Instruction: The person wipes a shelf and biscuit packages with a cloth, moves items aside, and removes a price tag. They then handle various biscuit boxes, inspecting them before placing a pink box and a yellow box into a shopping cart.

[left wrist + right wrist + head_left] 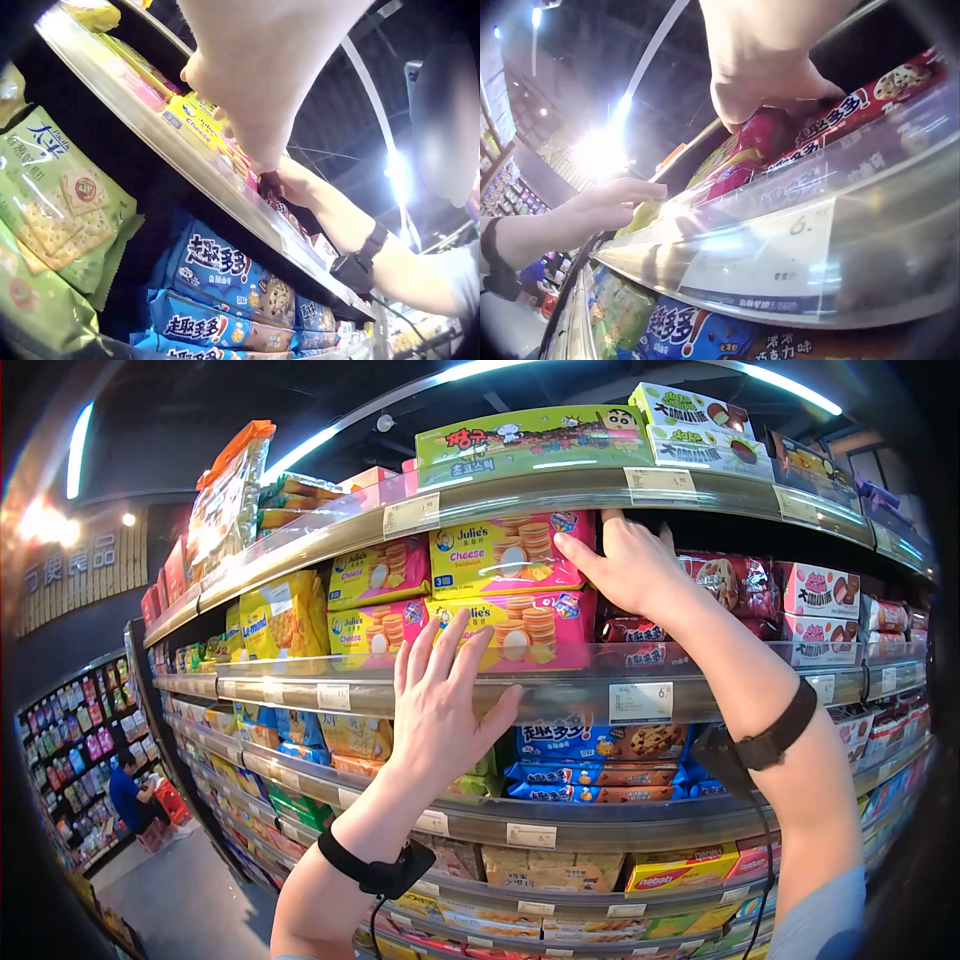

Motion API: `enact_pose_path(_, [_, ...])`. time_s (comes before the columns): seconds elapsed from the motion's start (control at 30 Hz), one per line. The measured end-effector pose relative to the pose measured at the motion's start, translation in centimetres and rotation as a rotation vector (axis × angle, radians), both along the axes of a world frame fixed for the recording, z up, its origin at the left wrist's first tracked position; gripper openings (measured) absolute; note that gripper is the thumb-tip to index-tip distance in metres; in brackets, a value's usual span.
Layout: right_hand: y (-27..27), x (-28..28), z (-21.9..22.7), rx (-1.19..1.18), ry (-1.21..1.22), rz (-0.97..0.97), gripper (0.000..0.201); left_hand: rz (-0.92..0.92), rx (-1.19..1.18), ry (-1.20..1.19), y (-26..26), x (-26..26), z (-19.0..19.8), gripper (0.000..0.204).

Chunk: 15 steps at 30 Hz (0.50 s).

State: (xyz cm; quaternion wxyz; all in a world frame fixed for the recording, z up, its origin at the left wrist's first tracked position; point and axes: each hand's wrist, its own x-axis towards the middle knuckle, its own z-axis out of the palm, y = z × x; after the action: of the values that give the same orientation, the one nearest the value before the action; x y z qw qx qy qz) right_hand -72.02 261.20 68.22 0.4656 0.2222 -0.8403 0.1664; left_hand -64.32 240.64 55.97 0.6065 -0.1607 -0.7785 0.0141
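Note:
Two yellow-and-pink packs of Julie's cheese sandwich biscuits lie stacked on the shelf: an upper pack (480, 565) and a lower pack (560, 622). My right hand (635, 568) grips the upper pack's right end, thumb on its front corner. The other fingers reach in along its side, partly hidden under the shelf above; the right wrist view shows the hand over the pink end (763, 133). In front of the lower pack my left hand (438, 695) is raised with fingers spread and fairly straight, its fingertips overlapping the pack in the head view.
A clear lip with a price tag (641, 702) runs along the shelf front. Red cookie packs (725, 582) sit right of the Julie's packs. Blue cookie packs (600, 745) fill the shelf below. Overhead stands a green box (530, 445). A person in blue (125, 795) sits far left.

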Motion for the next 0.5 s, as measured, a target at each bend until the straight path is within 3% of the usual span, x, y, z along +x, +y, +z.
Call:
enact_pose_path(0.23, [-1.9,-2.7,1.6,-0.089,-0.055,0.120,0.061,-0.040,0.012,-0.069,-0.9,-1.9,0.5,0.059])
enact_pose_path(0.37, [-1.7,-6.2,2.4,-0.042,-0.082,0.055,0.052,-0.060,0.014,-0.058,-1.0,-2.0,0.5,0.059])
enact_pose_path(0.43, [-1.5,-7.6,2.3,0.065,0.050,-0.079,0.046,-0.067,0.003,-0.049,-1.0,-2.0,0.4,0.059])
enact_pose_path(0.5, [-2.1,-6.6,2.4,-0.028,0.010,-0.062,0.045,-0.091,0.009,-0.052,-1.2,-2.1,0.5,0.059])
